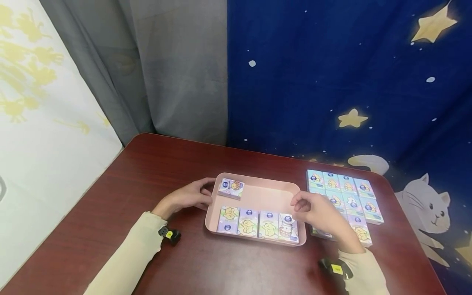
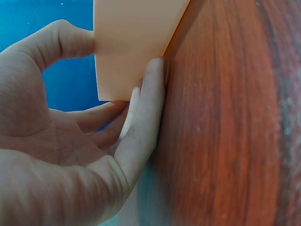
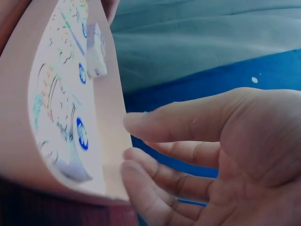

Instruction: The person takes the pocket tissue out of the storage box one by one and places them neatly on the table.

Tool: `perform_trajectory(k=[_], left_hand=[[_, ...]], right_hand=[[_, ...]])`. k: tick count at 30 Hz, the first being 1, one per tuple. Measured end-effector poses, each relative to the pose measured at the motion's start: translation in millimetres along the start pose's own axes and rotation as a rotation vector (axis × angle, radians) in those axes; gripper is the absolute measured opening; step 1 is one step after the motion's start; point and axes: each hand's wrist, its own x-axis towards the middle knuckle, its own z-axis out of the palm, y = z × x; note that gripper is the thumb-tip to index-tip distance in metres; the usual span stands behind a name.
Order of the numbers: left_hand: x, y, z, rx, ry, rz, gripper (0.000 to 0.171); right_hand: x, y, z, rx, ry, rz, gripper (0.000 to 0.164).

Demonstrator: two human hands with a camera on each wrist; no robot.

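Note:
A shallow pink tray (image 1: 265,196) lies on the table. A row of several small cartoon-printed packs (image 1: 248,223) fills its near side, and another pack (image 1: 231,188) lies in its far left corner. At the tray's left end, my left hand (image 1: 189,196) holds the end wall, thumb at the rim and fingers against the lower edge in the left wrist view. My right hand (image 1: 320,212) hovers by the right rim with nothing in it. Its fingers (image 3: 153,202) are loosely bent, and the thumb stands apart from them.
Right of the tray, several similar packs (image 1: 354,204) are laid out in rows, partly hidden by my right hand and forearm. The brown table (image 1: 166,151) meets a blue curtain (image 1: 280,102) and a grey curtain (image 1: 184,73) behind.

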Motion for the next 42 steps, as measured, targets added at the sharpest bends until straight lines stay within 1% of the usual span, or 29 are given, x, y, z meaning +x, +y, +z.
perform_trajectory(k=[8,14,17,21,26,29,31,34,39,42], left_hand=[[1.3,-0.8,2.0,0.008,0.010,-0.016,0.086],[0.7,-1.4,3.2,0.008,0.002,-0.009,0.086],[0.6,-1.7,3.0,0.005,0.000,-0.005,0.086],[1.3,-2.2,1.8,0.007,0.003,-0.003,0.087],[1.5,-2.4,0.2,0.012,0.009,-0.006,0.088],[0.6,-1.5,0.2,0.027,0.010,-0.008,0.089],[0.2,-1.1,0.4,0.036,0.011,-0.008,0.090],[-0.4,-0.8,0.8,0.033,0.009,-0.007,0.090],[-0.4,-0.4,1.0,0.036,0.008,-0.011,0.090],[-0.2,-0.1,1.0,0.034,0.008,-0.009,0.090]], right_hand=[[9.2,-11.5,6.1,-0.039,-0.082,0.011,0.033],[10.5,-17.8,10.6,-0.159,-0.133,0.008,0.037],[9.8,-19.9,13.6,-0.207,-0.156,0.009,0.042],[9.1,-23.0,18.6,-0.269,-0.163,0.031,0.052],[10.2,-28.0,24.3,-0.343,-0.185,0.082,0.056],[10.7,-30.2,27.3,-0.362,-0.198,0.113,0.053],[10.6,-30.9,28.8,-0.377,-0.201,0.111,0.051],[9.7,-31.7,30.0,-0.383,-0.199,0.087,0.050],[7.1,-32.0,29.9,-0.357,-0.202,0.061,0.055],[5.1,-32.0,27.9,-0.320,-0.209,0.078,0.056]])
